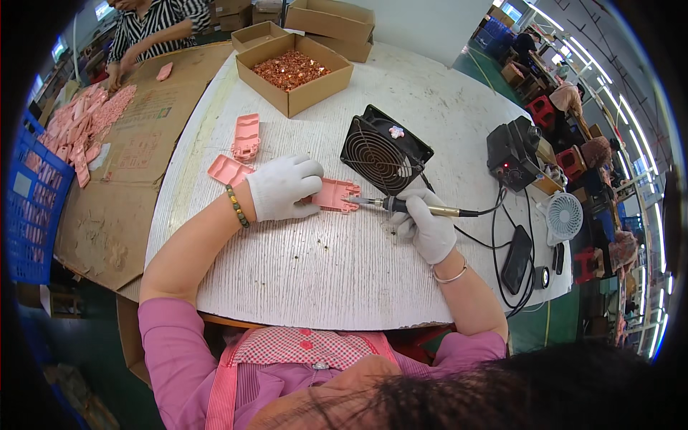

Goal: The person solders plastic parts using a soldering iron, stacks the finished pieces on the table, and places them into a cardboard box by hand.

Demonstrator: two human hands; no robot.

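My left hand (284, 188), in a white glove, is closed on the left end of a pink plastic case part (332, 194) lying on the white table. My right hand (428, 228), gloved too, grips a soldering iron (401, 206). Its metal tip meets or nearly meets the right edge of the pink part. Two more pink case parts lie by my left hand: one upright-looking piece (246, 136) beyond it and another (228, 170) partly hidden behind my wrist. A black fan with a wire guard (378, 159) stands just beyond the iron.
A cardboard box of small copper-coloured pieces (292, 95) sits at the back. On the right are a black soldering station (513, 154), looping cables, a phone (516, 259) and a small white fan (565, 216). At left, a person handles pink parts (87, 118) near a blue crate (41, 204).
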